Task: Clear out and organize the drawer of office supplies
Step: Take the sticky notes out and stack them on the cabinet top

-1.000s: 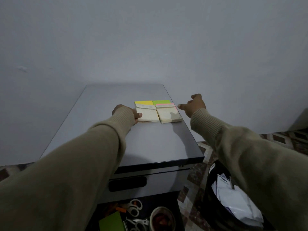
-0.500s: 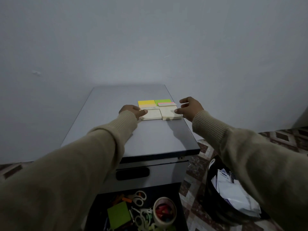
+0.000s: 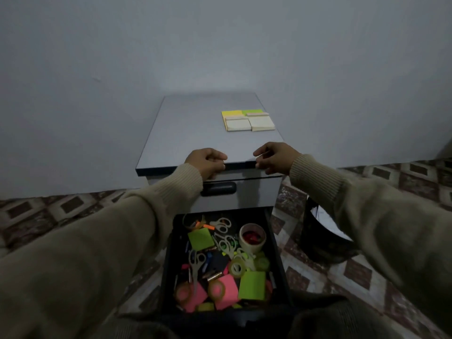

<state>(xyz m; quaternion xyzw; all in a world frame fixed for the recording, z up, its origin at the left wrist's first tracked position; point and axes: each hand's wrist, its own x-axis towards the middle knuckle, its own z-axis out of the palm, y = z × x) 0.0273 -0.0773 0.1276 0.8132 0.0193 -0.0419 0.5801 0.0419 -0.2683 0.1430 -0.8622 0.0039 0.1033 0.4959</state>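
- grey wall behind a small cabinet (image 3: pixel 195 133); sticky notes (image 3: pixel 248 120) squared on its top, toward the far right.
- open drawer (image 3: pixel 276 250) below the cabinet top, cluttered, its long axis running toward the person.
- left hand (image 3: pixel 206 162) and right hand (image 3: pixel 275 157) hover at the cabinet's front edge, fingers loosely curled, each grip empty.
- next, probably: reach down, lift like items together, the scissors (image 3: pixel 195 263) by the handles.

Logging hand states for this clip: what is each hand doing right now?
Left hand: fingers loosely curled, holding nothing, at the cabinet top's front edge.
Right hand: loosely curled, holding nothing.
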